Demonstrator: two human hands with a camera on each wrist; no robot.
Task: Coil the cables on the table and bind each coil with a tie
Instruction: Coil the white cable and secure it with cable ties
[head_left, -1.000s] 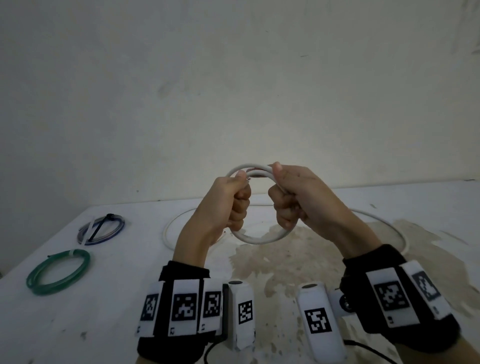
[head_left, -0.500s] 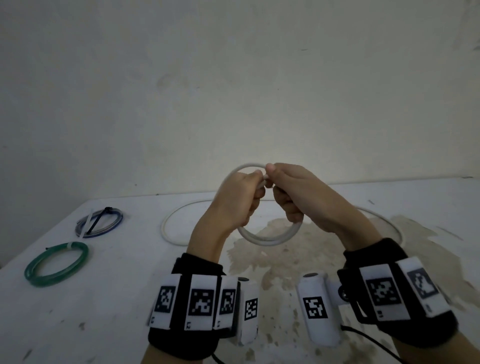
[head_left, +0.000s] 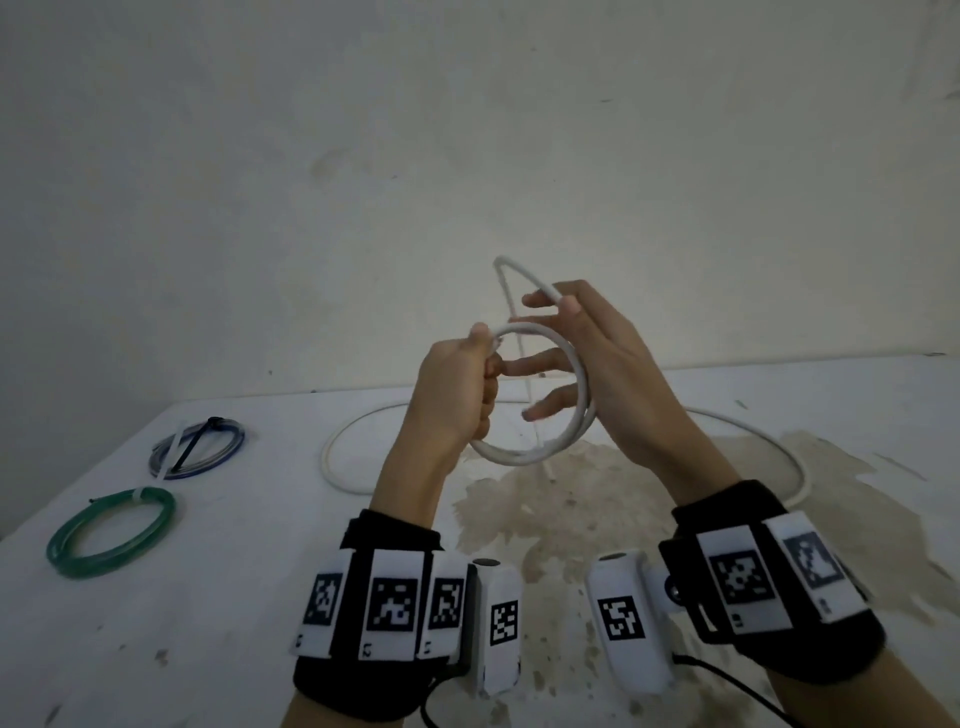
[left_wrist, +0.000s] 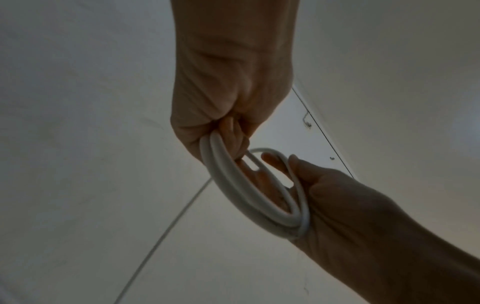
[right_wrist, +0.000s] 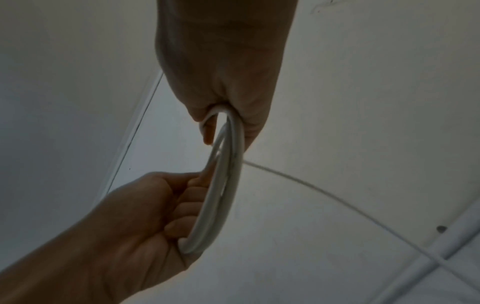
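I hold a small coil of white cable (head_left: 524, 454) in the air above the table (head_left: 260, 597). My left hand (head_left: 457, 384) grips the coil's left side in a fist. My right hand (head_left: 602, 348) pinches a raised strand (head_left: 540, 286) of the same cable between thumb and forefinger, its other fingers spread, and the coil's right side lies against its palm. In the left wrist view the coil (left_wrist: 246, 195) runs from my left hand (left_wrist: 228, 98) to my right hand (left_wrist: 342, 197). The right wrist view shows the coil (right_wrist: 226, 181) edge-on between both hands.
The rest of the white cable (head_left: 332, 457) lies loose in a wide arc on the table behind my hands. A green coil (head_left: 111, 530) with a white tie and a blue coil (head_left: 200, 447) with a black tie lie at the left. A wall stands behind the table.
My right hand has let go of its fist on the coil, spread its fingers and lifted a new loop of cable above the coil. The left hand kept its grip.
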